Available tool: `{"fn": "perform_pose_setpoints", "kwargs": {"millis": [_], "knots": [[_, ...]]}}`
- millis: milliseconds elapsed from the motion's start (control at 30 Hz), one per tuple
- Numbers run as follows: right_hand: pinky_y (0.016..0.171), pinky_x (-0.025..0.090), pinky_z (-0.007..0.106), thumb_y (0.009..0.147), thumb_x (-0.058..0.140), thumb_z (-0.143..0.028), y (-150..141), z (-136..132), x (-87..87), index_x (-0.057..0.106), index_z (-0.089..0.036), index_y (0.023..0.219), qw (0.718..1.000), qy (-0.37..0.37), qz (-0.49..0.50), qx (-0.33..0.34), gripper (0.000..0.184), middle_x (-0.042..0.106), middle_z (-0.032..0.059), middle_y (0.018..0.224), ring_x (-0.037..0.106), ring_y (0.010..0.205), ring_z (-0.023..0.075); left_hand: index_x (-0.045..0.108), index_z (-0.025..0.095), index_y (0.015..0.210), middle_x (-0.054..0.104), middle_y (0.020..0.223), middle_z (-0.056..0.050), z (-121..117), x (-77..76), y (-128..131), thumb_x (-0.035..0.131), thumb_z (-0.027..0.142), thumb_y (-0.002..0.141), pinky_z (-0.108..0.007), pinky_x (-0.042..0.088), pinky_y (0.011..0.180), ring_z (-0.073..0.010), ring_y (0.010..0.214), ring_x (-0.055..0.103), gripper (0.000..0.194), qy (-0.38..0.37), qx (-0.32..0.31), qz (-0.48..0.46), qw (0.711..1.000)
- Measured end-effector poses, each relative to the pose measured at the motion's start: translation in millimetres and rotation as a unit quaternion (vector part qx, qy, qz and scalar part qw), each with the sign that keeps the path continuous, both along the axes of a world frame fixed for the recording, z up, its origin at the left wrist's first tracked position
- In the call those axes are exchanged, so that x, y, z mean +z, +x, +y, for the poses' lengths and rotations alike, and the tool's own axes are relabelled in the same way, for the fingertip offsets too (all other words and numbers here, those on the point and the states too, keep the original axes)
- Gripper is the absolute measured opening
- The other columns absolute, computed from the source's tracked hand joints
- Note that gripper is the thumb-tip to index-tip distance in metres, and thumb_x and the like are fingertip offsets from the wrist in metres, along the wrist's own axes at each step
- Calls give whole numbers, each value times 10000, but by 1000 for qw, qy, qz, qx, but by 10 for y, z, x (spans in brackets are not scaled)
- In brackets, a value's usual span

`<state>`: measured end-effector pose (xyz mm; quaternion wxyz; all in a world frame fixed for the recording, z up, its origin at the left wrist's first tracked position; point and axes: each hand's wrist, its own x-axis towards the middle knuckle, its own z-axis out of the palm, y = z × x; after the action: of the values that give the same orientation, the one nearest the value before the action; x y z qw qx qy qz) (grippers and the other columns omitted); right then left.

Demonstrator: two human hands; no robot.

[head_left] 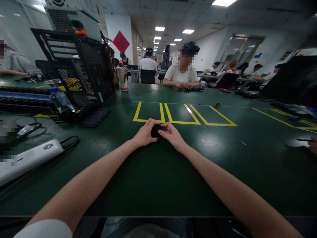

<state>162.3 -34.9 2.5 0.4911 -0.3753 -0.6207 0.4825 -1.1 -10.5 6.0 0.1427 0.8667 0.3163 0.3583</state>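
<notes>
A small black rounded object is held between my two hands, just above or on the green table. Its kind cannot be made out, since fingers cover much of it. My left hand is closed round its left side, with the fingers over the top and the thumb below. From the right, my right hand grips the same object between thumb and fingers. Both hands are near the front line of a yellow tape outline.
At left stand an open black computer case, a clear bottle with a blue cap and a white power strip with cables. A paper cup and a small round item are farther back. Across sits a person; another hand shows at right.
</notes>
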Motion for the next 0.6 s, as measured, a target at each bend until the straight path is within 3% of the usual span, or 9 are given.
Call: {"fn": "perform_pose_setpoints", "kwargs": {"millis": [300, 600], "knots": [[864, 431, 400, 729, 556, -293, 7, 23, -13, 502, -224, 1020, 999, 2, -35, -8, 304, 525, 35, 1041, 551, 920, 159, 367, 236, 1112, 411, 1079, -36, 9, -9, 4, 642, 184, 608, -378, 447, 815, -210, 994, 472, 577, -1, 6, -1, 1000], [815, 462, 361, 691, 596, -251, -22, 13, 9, 496, -202, 852, 1000, -14, 5, -10, 195, 531, 8, 959, 577, 807, 121, 375, 229, 1099, 419, 1060, -31, 32, -34, 12, 645, 178, 599, -359, 432, 841, -201, 996, 468, 570, 15, 6, -7, 1000]]}}
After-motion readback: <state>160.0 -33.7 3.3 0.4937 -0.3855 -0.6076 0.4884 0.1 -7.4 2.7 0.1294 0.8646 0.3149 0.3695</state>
